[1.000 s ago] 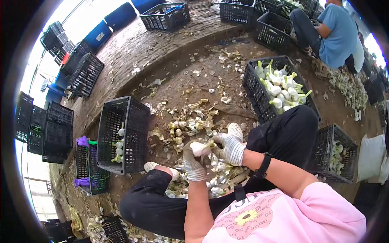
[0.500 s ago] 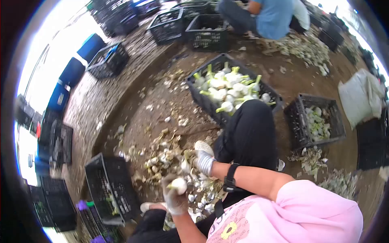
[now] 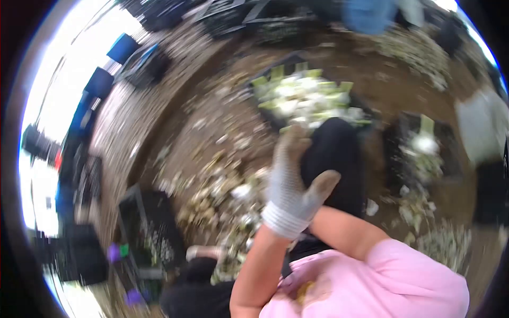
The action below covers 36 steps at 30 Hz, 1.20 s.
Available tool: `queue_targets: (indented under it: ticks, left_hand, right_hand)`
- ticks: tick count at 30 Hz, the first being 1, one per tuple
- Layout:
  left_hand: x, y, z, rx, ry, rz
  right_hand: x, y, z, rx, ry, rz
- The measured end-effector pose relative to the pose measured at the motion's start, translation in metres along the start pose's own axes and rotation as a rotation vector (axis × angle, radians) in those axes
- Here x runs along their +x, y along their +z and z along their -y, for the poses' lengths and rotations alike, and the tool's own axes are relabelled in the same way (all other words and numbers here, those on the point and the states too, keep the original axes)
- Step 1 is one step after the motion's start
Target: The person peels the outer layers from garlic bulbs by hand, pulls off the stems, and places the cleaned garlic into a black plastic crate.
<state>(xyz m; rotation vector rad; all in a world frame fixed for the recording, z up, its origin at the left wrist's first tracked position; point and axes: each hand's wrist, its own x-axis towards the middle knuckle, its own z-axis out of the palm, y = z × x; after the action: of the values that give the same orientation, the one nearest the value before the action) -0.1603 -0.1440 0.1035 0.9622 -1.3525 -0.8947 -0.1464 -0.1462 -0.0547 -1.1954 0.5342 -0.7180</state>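
Note:
My left hand (image 3: 294, 193), in a pale glove with dirty fingertips, is raised before my bent knee. Its thumb and fingers are spread with nothing between them. My right forearm passes behind the left wrist, which hides my right hand. A blurred white garlic bulb (image 3: 425, 144) with a green stem shows at the dark crate (image 3: 395, 153) on the right; whether it is airborne or resting is unclear. Beyond my knee, many trimmed garlic bulbs (image 3: 305, 98) fill another dark crate (image 3: 268, 111). Loose garlic and peelings (image 3: 222, 191) lie on the ground below my left hand.
A tilted black crate (image 3: 151, 228) stands at the lower left. More crates (image 3: 225, 18) are at the top, near a person in blue (image 3: 368, 13). A white sack (image 3: 482, 124) stands at the far right, and leaf piles (image 3: 442, 241) lie at the lower right.
My left hand has moved up and right and released its garlic bulb. A bulb now shows at the right crate. My right hand has become hidden, and the view has shifted and blurred.

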Motion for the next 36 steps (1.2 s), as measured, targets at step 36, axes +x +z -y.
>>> queue_targets:
  ticks: [36]
  left_hand:
    - [-0.072,-0.367,0.309,0.814,-1.022,-0.354]
  right_hand:
    - [0.087,0.023,-0.048,-0.285,0.677,0.098]
